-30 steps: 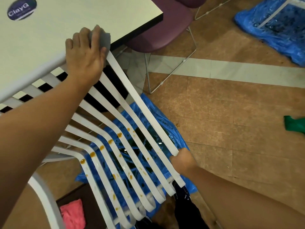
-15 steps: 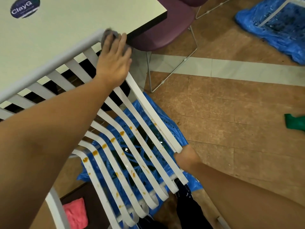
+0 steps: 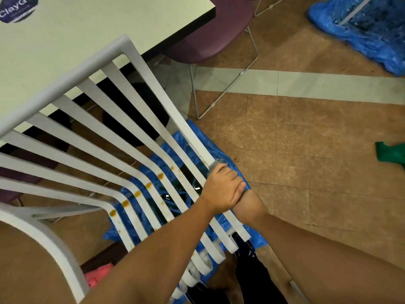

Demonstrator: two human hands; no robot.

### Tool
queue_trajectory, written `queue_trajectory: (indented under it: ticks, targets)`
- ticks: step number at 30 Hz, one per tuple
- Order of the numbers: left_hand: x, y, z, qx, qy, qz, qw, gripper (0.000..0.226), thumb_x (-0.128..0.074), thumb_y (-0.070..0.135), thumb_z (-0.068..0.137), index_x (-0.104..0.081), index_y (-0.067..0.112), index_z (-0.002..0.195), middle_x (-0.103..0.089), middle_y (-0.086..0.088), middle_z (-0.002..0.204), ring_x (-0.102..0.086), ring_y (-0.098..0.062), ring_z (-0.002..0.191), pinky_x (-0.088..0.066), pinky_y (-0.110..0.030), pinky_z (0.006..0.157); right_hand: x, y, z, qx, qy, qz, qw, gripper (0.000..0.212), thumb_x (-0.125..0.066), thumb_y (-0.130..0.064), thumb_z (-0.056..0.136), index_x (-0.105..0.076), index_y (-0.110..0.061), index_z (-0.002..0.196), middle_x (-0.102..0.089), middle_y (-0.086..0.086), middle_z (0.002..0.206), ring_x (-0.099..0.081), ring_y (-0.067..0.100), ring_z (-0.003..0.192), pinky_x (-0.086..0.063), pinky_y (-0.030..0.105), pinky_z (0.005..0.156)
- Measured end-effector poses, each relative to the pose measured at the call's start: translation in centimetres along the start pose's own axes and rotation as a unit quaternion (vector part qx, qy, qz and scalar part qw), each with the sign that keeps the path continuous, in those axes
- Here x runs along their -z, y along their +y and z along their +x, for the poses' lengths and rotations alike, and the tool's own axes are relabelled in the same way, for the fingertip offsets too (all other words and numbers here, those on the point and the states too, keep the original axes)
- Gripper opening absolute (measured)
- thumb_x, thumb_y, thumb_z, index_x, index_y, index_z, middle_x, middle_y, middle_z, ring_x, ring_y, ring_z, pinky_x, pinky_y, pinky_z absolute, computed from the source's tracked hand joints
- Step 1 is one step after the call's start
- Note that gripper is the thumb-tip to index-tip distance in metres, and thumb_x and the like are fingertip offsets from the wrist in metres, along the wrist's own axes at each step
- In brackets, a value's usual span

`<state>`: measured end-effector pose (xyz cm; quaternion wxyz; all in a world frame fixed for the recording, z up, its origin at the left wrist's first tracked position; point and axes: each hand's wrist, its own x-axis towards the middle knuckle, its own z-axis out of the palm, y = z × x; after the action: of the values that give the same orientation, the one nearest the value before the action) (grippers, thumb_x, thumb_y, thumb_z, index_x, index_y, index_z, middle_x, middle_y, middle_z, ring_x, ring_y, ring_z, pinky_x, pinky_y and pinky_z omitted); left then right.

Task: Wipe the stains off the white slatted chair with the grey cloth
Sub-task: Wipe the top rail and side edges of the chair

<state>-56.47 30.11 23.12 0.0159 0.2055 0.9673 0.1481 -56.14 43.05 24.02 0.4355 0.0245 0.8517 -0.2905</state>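
Observation:
The white slatted chair [image 3: 122,137] is tipped toward me, its top rail against the table edge. Orange-brown stains [image 3: 137,193] dot several slats at the bend between back and seat. My left hand [image 3: 223,187] grips the grey cloth [image 3: 215,164] round the rightmost slat, low down near the bend; only a small bit of cloth shows above the fingers. My right hand [image 3: 248,199] holds the same slat just below and is mostly hidden under my left hand.
A white-topped table [image 3: 87,29] stands at the upper left, a purple chair [image 3: 214,40] behind it. Blue plastic sheeting [image 3: 192,150] lies under the chair, more of it [image 3: 361,29] at the top right. A green object [image 3: 390,153] and a pink cloth [image 3: 98,276] lie on the floor.
My left hand has slid the cloth down the rightmost slat from the top corner to just above my right hand. The right hand has kept its hold.

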Motion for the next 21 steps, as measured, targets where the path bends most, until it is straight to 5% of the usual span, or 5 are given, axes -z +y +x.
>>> queue_trajectory:
  ticks: [3, 4, 7, 13, 21]
  targets:
    - [0.8, -2.8, 0.3, -0.059, 0.002, 0.023, 0.998, 0.042, -0.034, 0.034, 0.105, -0.062, 0.018, 0.079, -0.058, -0.001, 0.074, -0.049, -0.022, 0.075, -0.040, -0.042, 0.097, -0.1, 0.0, -0.2, -0.016, 0.014, 0.068, 0.997, 0.026, -0.079, -0.019, 0.072, -0.057, -0.015, 0.059, -0.057, 0.003, 0.055, -0.053, 0.019, 0.045, -0.038, 0.023, 0.039]
    - [1.4, -4.1, 0.8, -0.048, 0.005, 0.041, 0.998, 0.043, -0.032, 0.034, 0.105, -0.062, 0.018, 0.079, -0.056, -0.001, 0.073, -0.049, -0.023, 0.075, -0.039, -0.044, 0.100, -0.1, 0.2, -0.2, -0.035, 0.075, 0.054, 0.995, 0.020, -0.070, -0.019, 0.080, -0.057, -0.015, 0.064, -0.060, 0.003, 0.061, -0.058, 0.019, 0.051, -0.041, 0.024, 0.043]
    - [3.5, -8.1, 2.8, 0.055, 0.004, 0.113, 0.992, 0.047, -0.031, 0.034, 0.104, -0.070, 0.019, 0.083, -0.065, -0.001, 0.080, -0.057, -0.023, 0.086, -0.028, -0.045, 0.116, -0.2, 0.4, -0.2, -0.067, 0.044, 0.065, 0.995, 0.007, -0.063, -0.018, 0.083, -0.063, -0.014, 0.077, -0.068, 0.006, 0.073, -0.069, 0.025, 0.065, -0.059, 0.035, 0.054]
    - [4.2, -8.1, 3.9, 0.130, -0.032, 0.133, 0.982, 0.053, -0.028, 0.036, 0.104, -0.076, 0.019, 0.091, -0.071, -0.001, 0.092, -0.058, -0.023, 0.103, -0.017, -0.044, 0.122, -0.3, 0.5, 0.0, -0.074, 0.044, 0.043, 0.995, 0.005, -0.063, -0.019, 0.083, -0.061, -0.019, 0.079, -0.069, 0.006, 0.074, -0.070, 0.024, 0.065, -0.062, 0.044, 0.057]
    - [0.8, -3.5, 1.7, 0.122, 0.052, 0.026, 0.991, 0.043, -0.038, 0.032, 0.104, -0.073, 0.015, 0.085, -0.068, -0.001, 0.086, -0.057, -0.022, 0.100, -0.016, -0.044, 0.124, -0.2, 0.3, 0.0, -0.060, 0.062, 0.027, 0.996, 0.007, -0.060, -0.016, 0.082, -0.064, -0.011, 0.079, -0.068, 0.009, 0.071, -0.065, 0.025, 0.057, -0.048, 0.029, 0.045]
